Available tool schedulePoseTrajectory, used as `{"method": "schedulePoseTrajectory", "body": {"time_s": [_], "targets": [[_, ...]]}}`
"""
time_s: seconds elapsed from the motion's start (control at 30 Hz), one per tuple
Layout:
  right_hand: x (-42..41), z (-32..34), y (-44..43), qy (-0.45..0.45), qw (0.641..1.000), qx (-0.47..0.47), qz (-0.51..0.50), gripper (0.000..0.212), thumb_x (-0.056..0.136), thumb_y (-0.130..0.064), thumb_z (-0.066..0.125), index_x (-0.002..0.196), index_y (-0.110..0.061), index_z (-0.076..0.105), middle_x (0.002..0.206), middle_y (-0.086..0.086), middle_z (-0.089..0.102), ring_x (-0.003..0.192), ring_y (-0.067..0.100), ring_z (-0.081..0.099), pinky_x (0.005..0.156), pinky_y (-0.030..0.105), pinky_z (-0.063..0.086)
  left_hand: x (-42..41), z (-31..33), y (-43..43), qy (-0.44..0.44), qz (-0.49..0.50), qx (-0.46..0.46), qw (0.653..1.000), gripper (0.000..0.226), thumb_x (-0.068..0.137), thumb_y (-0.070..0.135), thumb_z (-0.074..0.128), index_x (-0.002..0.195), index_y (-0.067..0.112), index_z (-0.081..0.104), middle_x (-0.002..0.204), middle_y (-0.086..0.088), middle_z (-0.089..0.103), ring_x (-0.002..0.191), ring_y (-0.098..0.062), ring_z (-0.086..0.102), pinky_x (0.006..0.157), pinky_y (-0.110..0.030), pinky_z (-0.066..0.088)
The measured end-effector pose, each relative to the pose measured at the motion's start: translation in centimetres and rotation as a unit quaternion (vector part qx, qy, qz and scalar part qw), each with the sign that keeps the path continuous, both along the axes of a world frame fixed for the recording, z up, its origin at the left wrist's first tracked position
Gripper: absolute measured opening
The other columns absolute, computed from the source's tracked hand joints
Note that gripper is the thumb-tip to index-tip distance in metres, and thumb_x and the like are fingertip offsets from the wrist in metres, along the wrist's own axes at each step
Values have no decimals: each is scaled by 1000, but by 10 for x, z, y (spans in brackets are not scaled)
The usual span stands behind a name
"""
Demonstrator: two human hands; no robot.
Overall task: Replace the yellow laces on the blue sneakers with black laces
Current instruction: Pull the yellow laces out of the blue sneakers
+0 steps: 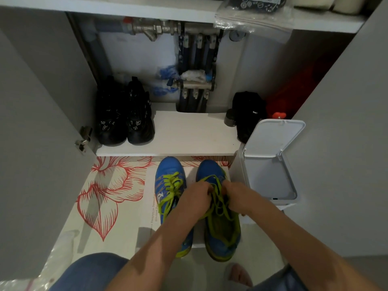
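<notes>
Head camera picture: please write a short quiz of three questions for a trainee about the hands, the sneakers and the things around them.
1. True or false: the left hand and the right hand both pinch the yellow laces of the blue sneaker beside the white bin.
2. The bin's lid is: A) open, B) shut, C) missing.
3. Fill in: the black shoes stand on a white ____.
Key: 1 true; 2 A; 3 shelf.
</notes>
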State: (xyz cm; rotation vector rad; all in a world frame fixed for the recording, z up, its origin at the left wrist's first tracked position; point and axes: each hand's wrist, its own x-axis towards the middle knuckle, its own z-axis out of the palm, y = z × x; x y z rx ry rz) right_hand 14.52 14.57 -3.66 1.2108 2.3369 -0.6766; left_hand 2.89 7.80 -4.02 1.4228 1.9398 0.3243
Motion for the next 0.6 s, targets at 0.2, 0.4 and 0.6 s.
{"method": "schedulePoseTrajectory", "body": {"time_s": [0.2, 0.4, 0.6], "targets": [[-7, 11, -1, 106, 992, 65, -3, 24, 93, -12, 48, 115, -11, 58, 116, 10, 48, 103, 24, 53, 86, 29, 45, -63, 34, 6, -20, 111, -28, 993, 34, 94, 10, 49, 127, 13, 59, 119, -11, 63, 107, -27, 61, 94, -31, 49], [-34, 14, -20, 200, 979, -39, -7, 28, 95, -8, 46, 117, -11, 61, 121, 5, 61, 111, 18, 55, 90, 22, 42, -87, 33, -21, 78, 86, -15, 993, 25, 92, 12, 52, 112, 13, 67, 115, -6, 64, 108, -23, 59, 81, -23, 41], [-55, 2, -35, 216, 975, -59, 1, 26, 91, -5, 48, 114, -10, 61, 115, 8, 63, 108, 23, 58, 93, 32, 47, -90, 11, -46, -12, 135, -50, 990, 25, 86, 12, 64, 111, 12, 65, 107, -6, 63, 108, -25, 60, 92, -29, 46]]}}
